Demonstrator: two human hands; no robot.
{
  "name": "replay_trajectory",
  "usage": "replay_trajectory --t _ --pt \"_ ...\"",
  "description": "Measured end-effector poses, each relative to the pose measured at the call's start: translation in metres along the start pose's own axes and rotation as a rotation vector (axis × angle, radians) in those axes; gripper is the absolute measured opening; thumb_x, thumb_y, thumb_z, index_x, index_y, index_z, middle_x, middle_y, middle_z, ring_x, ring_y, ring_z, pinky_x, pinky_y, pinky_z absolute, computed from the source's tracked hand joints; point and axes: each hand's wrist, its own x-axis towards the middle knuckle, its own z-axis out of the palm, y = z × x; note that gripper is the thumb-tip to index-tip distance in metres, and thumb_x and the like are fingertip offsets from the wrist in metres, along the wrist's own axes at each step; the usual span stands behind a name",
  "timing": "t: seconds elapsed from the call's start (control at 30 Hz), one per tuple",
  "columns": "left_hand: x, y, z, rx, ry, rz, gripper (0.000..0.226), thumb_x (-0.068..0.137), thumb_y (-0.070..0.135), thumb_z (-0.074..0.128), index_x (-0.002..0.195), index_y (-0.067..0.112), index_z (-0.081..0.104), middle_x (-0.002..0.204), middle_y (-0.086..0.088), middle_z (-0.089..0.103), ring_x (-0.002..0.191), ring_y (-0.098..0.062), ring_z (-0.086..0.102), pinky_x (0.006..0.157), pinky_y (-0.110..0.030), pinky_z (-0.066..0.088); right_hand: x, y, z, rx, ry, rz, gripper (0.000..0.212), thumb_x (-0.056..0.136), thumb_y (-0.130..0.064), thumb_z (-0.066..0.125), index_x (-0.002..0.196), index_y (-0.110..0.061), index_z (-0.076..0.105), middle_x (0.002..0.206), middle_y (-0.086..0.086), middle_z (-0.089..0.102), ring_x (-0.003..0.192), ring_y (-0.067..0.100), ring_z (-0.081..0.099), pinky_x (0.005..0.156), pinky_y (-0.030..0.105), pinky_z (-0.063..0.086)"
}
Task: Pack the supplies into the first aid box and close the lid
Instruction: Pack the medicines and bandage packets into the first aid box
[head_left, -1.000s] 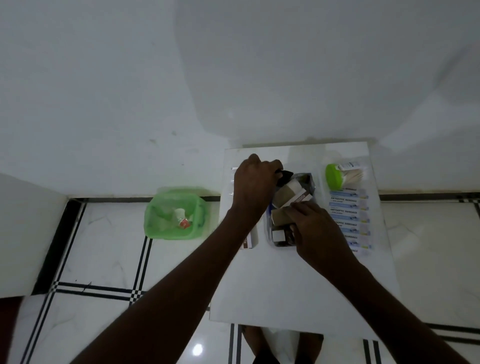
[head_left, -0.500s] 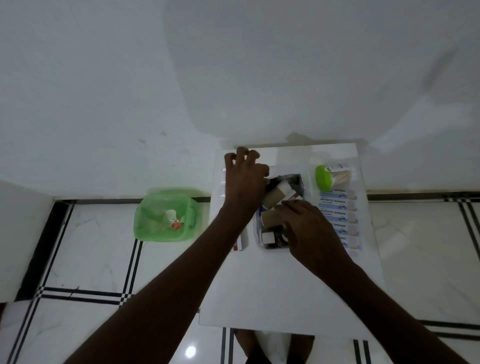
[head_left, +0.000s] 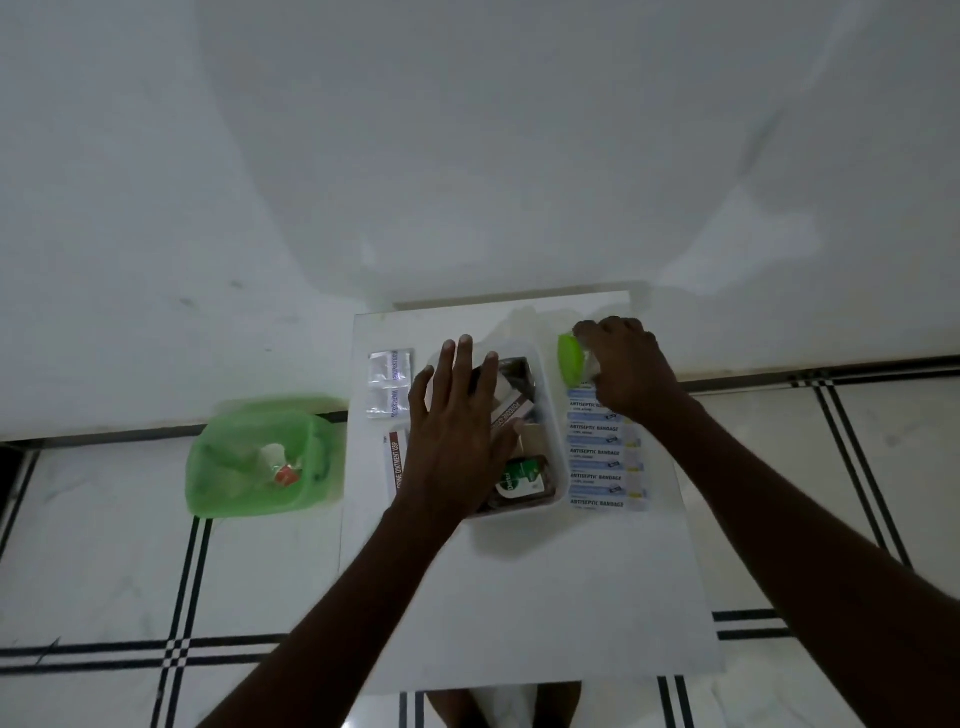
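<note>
A clear plastic first aid box (head_left: 551, 410) stands in the middle of a small white table (head_left: 524, 582). Inside it lie small cartons and a bottle with a green label (head_left: 519, 480). My left hand (head_left: 457, 431) hovers flat over the box's left side, fingers spread, holding nothing. My right hand (head_left: 623, 369) is closed around a jar with a green cap (head_left: 570, 358) at the table's far right; most of the jar is hidden. A strip of antiseptic bandages (head_left: 605, 454) lies right of the box. An ointment carton (head_left: 396, 462) and foil sachets (head_left: 389, 384) lie left of it.
A green plastic bin (head_left: 260, 460) with some litter in it stands on the tiled floor left of the table. A white wall rises right behind the table. My feet show under the table's near edge.
My right hand left the box and went to the far right onto the green-capped jar. My left hand opened flat over the box. The view has shifted lower.
</note>
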Motion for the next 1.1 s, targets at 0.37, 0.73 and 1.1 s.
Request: replay_trajectory --t 0.37,0.73,1.1 --pt "-0.030 -0.021 -0.018 -0.304 0.290 -0.201 0.054 0.099 0.026 0.047 0.149 0.009 0.041 0.152 -0.011 0.047 0.140 -0.028 0.042 0.116 -0.043 0.035 -0.038 -0.085 -0.054 0.225 0.280 -0.248 0.069 0.071 -0.008 0.076 0.135 -0.012 0.051 0.123 0.012 0.057 0.114 0.032 0.048 0.095 0.042 0.045" --pt "-0.070 -0.054 0.013 -0.175 0.073 -0.440 0.058 0.089 0.035 0.059 0.141 0.012 0.051 0.131 -0.011 0.060 0.116 -0.033 0.055 0.093 -0.042 0.047 -0.036 -0.115 0.005 0.040 0.051 -0.278 0.078 0.069 -0.012 0.075 0.141 -0.011 0.044 0.122 0.016 0.059 0.112 0.037 0.048 0.094 0.046 0.044" --pt "-0.073 -0.044 -0.020 -0.462 0.377 -0.566 0.055 0.080 0.018 0.067 0.134 0.019 0.052 0.116 -0.002 0.062 0.097 -0.026 0.062 0.079 -0.042 0.056 -0.035 -0.114 -0.002 0.006 -0.065 -0.248 0.083 0.079 -0.022 0.073 0.149 -0.011 0.031 0.136 0.013 0.052 0.126 0.032 0.041 0.106 0.041 0.037"
